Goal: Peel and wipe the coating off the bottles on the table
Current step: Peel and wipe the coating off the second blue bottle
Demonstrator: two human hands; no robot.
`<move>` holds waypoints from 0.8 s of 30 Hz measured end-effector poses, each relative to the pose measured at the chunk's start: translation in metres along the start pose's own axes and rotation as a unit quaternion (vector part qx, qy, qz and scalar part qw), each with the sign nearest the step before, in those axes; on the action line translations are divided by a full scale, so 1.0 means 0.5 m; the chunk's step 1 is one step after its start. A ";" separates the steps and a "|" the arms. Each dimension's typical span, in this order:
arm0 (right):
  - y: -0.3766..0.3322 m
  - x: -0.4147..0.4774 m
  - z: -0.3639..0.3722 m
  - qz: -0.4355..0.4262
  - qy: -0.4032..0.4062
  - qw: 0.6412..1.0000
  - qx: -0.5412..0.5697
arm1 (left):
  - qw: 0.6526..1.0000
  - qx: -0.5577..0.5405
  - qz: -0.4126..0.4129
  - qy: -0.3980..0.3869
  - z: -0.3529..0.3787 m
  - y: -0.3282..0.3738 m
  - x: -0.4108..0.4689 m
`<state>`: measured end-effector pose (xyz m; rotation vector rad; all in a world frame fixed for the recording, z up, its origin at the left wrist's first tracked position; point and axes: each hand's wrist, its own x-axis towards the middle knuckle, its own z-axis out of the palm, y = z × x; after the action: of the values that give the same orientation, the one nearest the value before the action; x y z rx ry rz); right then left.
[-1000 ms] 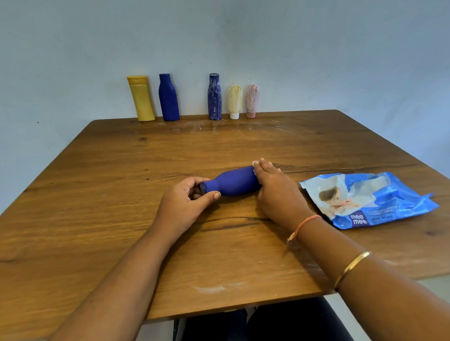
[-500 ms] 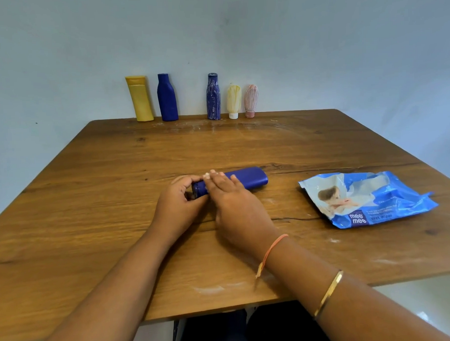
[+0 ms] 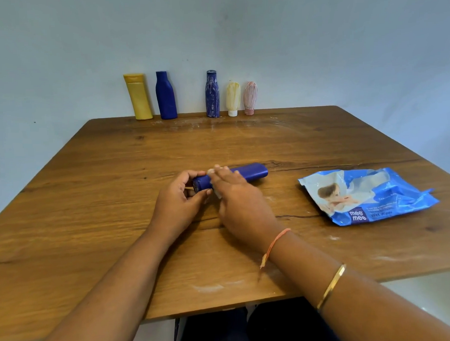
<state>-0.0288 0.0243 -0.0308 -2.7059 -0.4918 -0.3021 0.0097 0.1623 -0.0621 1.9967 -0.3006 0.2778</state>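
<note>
A dark blue bottle (image 3: 252, 172) lies on its side on the wooden table (image 3: 93, 226), its cap end pointing left. My left hand (image 3: 179, 200) grips that cap end between thumb and fingers. My right hand (image 3: 240, 200) lies over the bottle's neck part, fingers curled across it, holding a small white wipe (image 3: 218, 194) against the bottle. The middle of the bottle is hidden under this hand.
Along the far edge by the wall stand a yellow bottle (image 3: 139, 96), a plain blue bottle (image 3: 166, 96), a white-streaked blue bottle (image 3: 212, 94), a cream tube (image 3: 233, 98) and a pink tube (image 3: 250, 97). A blue wet-wipes pack (image 3: 367, 196) lies at the right. White smears mark the tabletop.
My right hand has slid left along the bottle, from its base end to the neck beside my left hand. The base end now shows. My left hand has stayed on the cap.
</note>
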 end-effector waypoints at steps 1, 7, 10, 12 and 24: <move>-0.011 -0.001 0.002 -0.032 -0.008 0.999 -0.005 | 1.000 -0.005 0.000 0.001 0.000 -0.002 0.000; 0.043 0.009 -0.005 -0.017 0.023 0.998 -0.047 | 0.996 -0.072 -0.044 -0.002 0.005 0.005 0.002; 0.098 0.013 -0.033 0.091 0.042 0.995 -0.022 | 0.992 -0.098 -0.082 -0.007 0.003 0.015 0.001; 0.118 0.011 -0.041 0.125 0.045 0.991 -0.008 | 0.991 -0.100 -0.092 -0.018 0.001 0.017 0.001; 0.043 0.019 -0.005 0.098 0.012 0.995 0.005 | 0.996 -0.023 -0.078 -0.033 -0.006 0.008 0.005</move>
<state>-0.0124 0.0073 -0.0329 -2.7100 -0.2164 -0.2758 0.0106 0.1630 -0.0565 1.9737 -0.1907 0.1051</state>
